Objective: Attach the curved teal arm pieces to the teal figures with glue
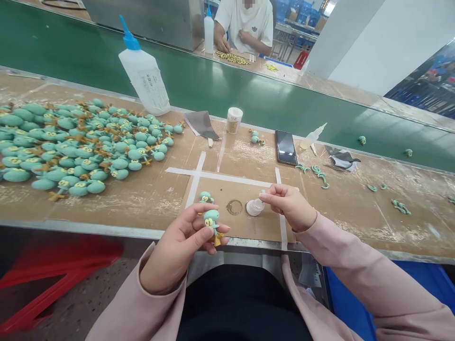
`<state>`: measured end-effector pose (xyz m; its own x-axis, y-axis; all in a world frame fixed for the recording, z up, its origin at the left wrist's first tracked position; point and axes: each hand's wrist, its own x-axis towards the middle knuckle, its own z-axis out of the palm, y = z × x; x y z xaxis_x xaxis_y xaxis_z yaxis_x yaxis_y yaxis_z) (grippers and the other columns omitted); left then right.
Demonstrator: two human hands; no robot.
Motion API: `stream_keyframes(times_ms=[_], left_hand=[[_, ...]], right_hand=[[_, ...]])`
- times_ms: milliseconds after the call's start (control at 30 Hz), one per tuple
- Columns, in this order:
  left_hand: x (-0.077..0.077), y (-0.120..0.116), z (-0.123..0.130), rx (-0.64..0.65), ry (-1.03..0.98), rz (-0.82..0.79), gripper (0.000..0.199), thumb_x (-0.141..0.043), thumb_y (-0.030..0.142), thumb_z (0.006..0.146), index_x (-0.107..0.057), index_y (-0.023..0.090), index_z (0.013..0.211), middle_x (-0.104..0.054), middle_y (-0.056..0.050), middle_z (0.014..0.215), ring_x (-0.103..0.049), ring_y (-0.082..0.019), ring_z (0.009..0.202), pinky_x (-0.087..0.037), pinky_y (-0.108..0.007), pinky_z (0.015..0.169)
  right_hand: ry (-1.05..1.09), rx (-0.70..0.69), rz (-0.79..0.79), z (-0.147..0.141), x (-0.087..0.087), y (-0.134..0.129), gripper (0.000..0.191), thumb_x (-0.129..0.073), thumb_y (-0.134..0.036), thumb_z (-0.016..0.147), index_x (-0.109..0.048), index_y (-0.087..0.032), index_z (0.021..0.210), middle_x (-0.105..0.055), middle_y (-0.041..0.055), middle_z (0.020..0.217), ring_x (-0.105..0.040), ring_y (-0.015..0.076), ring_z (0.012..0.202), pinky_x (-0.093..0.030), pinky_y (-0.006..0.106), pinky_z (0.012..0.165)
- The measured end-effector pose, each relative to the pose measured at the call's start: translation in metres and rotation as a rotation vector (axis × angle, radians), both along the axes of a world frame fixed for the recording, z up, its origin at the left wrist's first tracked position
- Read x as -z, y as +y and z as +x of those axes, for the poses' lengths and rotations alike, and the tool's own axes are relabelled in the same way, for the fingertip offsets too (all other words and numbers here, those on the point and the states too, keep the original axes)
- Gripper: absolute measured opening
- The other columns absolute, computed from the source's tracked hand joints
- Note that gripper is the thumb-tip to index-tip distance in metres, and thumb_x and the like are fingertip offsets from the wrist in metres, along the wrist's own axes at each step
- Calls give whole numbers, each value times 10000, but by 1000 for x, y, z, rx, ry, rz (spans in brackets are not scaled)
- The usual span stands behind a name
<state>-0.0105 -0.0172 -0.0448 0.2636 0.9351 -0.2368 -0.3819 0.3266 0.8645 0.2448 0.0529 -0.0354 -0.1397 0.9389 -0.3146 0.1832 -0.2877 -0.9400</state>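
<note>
Between the thumb and fingers of my left hand (185, 237) is a teal figurine (211, 219) with yellow eyes and a brown base, its head up. My right hand (289, 203) pinches a small teal piece (263, 192) just above a small white cup (254, 207). Left of the cup, a clear ring (234, 207) lies on the cardboard mat. Another teal figurine (205, 197) sits behind my left fingers, partly hidden. Curved teal pieces (319, 174) lie on the table beyond my right hand.
A large pile of teal figurines (81, 147) covers the left side. Farther back stand a blue-capped bottle (145, 78) and a paper cup (234, 121); a phone (286, 148) lies at the right. Across the green belt (185, 71) sits a person (245, 26).
</note>
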Motion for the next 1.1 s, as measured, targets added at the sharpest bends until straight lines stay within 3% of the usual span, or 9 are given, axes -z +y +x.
stream_keyframes(times_ms=[667, 800, 967, 1100], left_hand=[[0, -2, 2, -37, 0, -15, 288, -721, 280, 826, -629, 246, 1097, -772, -53, 829, -734, -203, 718, -521, -224, 540], [-1, -2, 3, -56, -1, 7, 284, -721, 274, 826, -633, 249, 1094, -761, -40, 790, -706, -165, 667, -499, -212, 553], [1, -2, 3, -34, 10, 7, 277, -711, 278, 834, -634, 249, 1099, -754, -40, 797, -692, -166, 687, -501, -230, 588], [4, -3, 3, -40, 9, 22, 270, -712, 278, 832, -643, 251, 1092, -751, -42, 792, -690, -177, 734, -506, -240, 623]], right_hand=[[-197, -96, 164, 8, 0, -3, 399, -714, -541, 730, -541, -188, 658, -396, -57, 566, -312, 102, 561, -234, 266, 556], [-328, -195, 227, 16, -13, -2, 356, -623, -510, 818, -532, -191, 690, -386, -49, 591, -323, 111, 576, -265, 272, 566], [-514, -421, 222, 21, -34, -1, 300, -566, -446, 847, -572, -182, 706, -441, -30, 598, -365, 119, 569, -293, 273, 549], [-574, -456, 254, 19, -38, 0, 273, -579, -411, 832, -552, -191, 672, -440, -37, 560, -359, 116, 543, -290, 267, 528]])
